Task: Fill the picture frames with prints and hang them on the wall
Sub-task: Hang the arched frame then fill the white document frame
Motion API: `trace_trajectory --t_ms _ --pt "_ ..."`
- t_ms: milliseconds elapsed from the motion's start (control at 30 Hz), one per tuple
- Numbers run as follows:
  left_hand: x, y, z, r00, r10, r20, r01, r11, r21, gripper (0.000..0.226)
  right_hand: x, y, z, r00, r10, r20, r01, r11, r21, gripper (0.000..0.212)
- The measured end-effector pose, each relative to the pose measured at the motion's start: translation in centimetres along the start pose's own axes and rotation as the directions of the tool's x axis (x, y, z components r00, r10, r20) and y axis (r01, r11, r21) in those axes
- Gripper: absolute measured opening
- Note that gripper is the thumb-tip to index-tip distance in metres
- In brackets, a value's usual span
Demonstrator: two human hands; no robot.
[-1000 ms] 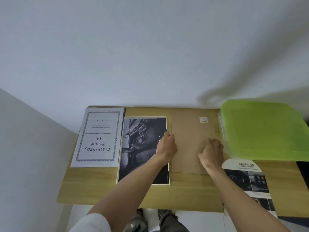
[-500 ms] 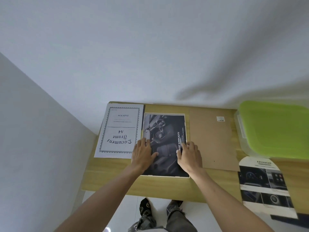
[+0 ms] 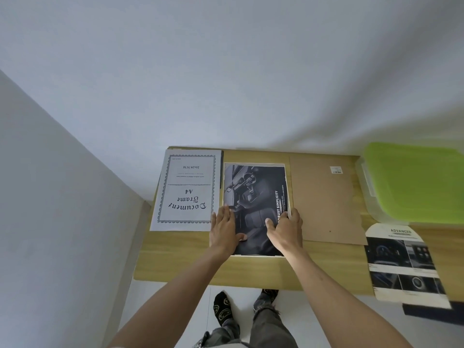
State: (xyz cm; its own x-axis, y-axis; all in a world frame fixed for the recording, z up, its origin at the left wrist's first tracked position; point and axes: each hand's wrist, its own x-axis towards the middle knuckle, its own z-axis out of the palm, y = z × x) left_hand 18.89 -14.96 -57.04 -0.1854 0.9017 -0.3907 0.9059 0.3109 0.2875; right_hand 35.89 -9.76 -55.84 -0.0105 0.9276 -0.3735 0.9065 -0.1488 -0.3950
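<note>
Both hands are now being held on the dark print [image 3: 253, 194], having been shifted leftward off the brown backing board [image 3: 324, 199]. The left hand [image 3: 224, 231] is being laid flat, open, on the print's left edge, beside the Document Frame A4 insert [image 3: 187, 189]. The right hand [image 3: 286, 228] is pinching the right edge, fingers curled. The print's long axis is running away from the person on the wooden surface [image 3: 175, 254]. Any frame beneath is hidden.
</note>
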Motion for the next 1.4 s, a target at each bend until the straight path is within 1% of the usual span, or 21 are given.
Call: trace_trajectory --t_ms 67,233,300,333,367,400,500,567,600,667,767,833,867,933,1000,1067,1167,1233,1300,1333,1400 --pt "0.0 0.0 0.0 1.000 -0.006 -0.011 0.006 1.000 -0.025 0.091 -0.2 -0.2 -0.5 0.999 0.000 -0.043 0.002 0.999 0.046 0.054" --pt "0.2 -0.1 -0.1 1.000 -0.005 -0.019 0.004 0.999 -0.040 0.084 -0.5 -0.9 -1.0 0.990 0.047 -0.136 -0.010 0.966 0.257 0.047" --pt "0.2 -0.1 -0.3 1.000 -0.004 -0.013 0.004 0.999 -0.044 0.084 -0.5 -1.6 -1.1 0.989 0.083 -0.120 -0.035 0.933 0.359 0.041" --pt "0.2 -0.1 -0.3 1.000 -0.003 -0.007 0.003 0.999 -0.040 0.083 -0.4 -2.0 -1.2 0.988 0.101 -0.116 -0.051 0.927 0.371 0.041" --pt "0.2 0.0 -0.3 1.000 -0.003 -0.002 0.003 1.000 -0.031 0.083 -0.3 -2.3 -1.3 0.987 0.112 -0.119 -0.066 0.938 0.339 0.044" --pt "0.2 0.0 -0.4 1.000 -0.005 -0.002 0.005 1.000 -0.023 0.082 -0.2 -2.4 -1.3 0.986 0.116 -0.118 -0.082 0.962 0.261 0.047" --pt "0.1 0.0 -0.4 1.000 -0.006 -0.024 0.006 1.000 -0.009 0.080 -0.1 -2.5 -1.0 0.995 0.076 -0.069 -0.078 0.997 -0.029 0.051" --pt "0.1 0.2 -0.4 0.999 -0.008 -0.052 0.008 1.000 -0.004 0.078 -0.4 -2.8 -0.4 0.999 0.024 -0.044 -0.029 0.992 -0.125 0.052" --pt "0.1 0.3 -0.3 0.998 -0.010 -0.066 0.009 1.000 -0.009 0.075 -0.5 -2.9 -0.1 0.999 0.012 -0.038 -0.018 0.990 -0.143 0.052" --pt "0.2 0.3 -0.4 0.994 -0.007 -0.107 0.004 1.000 -0.027 0.064 -0.6 -3.1 0.2 0.999 0.025 -0.048 -0.031 0.992 -0.125 0.048" --pt "0.3 -0.1 -0.8 0.982 0.019 -0.188 -0.030 0.998 -0.056 0.039 -0.3 -2.8 -0.1 0.993 0.095 -0.077 -0.094 0.996 0.008 0.033" --pt "0.4 -0.4 -1.1 0.972 0.030 -0.234 -0.063 0.989 -0.136 0.029 0.0 -2.5 -0.5 0.988 0.123 -0.094 -0.114 0.989 0.096 0.025" --pt "0.4 -0.5 -1.1 0.969 0.023 -0.245 -0.075 0.975 -0.207 0.029 0.0 -2.5 -0.8 0.986 0.130 -0.100 -0.118 0.985 0.123 0.023" --pt "0.3 -0.5 -1.5 0.970 -0.015 -0.244 -0.089 0.907 -0.412 0.037 0.0 -2.5 -1.4 0.985 0.140 -0.100 -0.123 0.979 0.160 0.022" --pt "0.0 -0.5 -2.4 0.972 -0.079 -0.222 -0.081 0.773 -0.629 0.047 0.1 -2.6 -1.9 0.987 0.138 -0.086 -0.121 0.978 0.172 0.021" --pt "-0.3 -0.5 -3.7 0.969 -0.146 -0.199 -0.062 0.635 -0.770 0.050 0.1 -2.6 -2.2 0.989 0.128 -0.069 -0.115 0.979 0.168 0.026" --pt "-0.6 -1.3 -5.6 0.969 -0.193 -0.154 -0.041 0.490 -0.871 0.059 0.3 -2.5 -3.0 0.991 0.122 -0.047 -0.112 0.978 0.177 0.035" --pt "-0.6 -2.2 -6.5 0.976 -0.191 -0.105 -0.015 0.420 -0.907 0.063 0.4 -2.8 -4.1 0.994 0.101 -0.036 -0.093 0.977 0.190 0.036" --pt "-0.8 -3.1 -7.6 0.983 -0.177 -0.054 0.008 0.331 -0.943 0.061 0.4 -3.4 -5.7 0.998 0.054 -0.028 -0.047 0.974 0.223 0.039" --pt "-1.0 -3.5 -8.2 0.986 -0.166 -0.030 0.022 0.306 -0.952 0.061 0.5 -3.7 -6.4 0.999 0.029 -0.030 -0.021 0.969 0.244 0.041" --pt "-1.4 -4.3 -9.5 0.993 -0.116 -0.017 0.022 0.326 -0.945 0.060 1.1 -4.2 -7.7 0.998 -0.044 -0.047 0.055 0.960 0.275 0.044"
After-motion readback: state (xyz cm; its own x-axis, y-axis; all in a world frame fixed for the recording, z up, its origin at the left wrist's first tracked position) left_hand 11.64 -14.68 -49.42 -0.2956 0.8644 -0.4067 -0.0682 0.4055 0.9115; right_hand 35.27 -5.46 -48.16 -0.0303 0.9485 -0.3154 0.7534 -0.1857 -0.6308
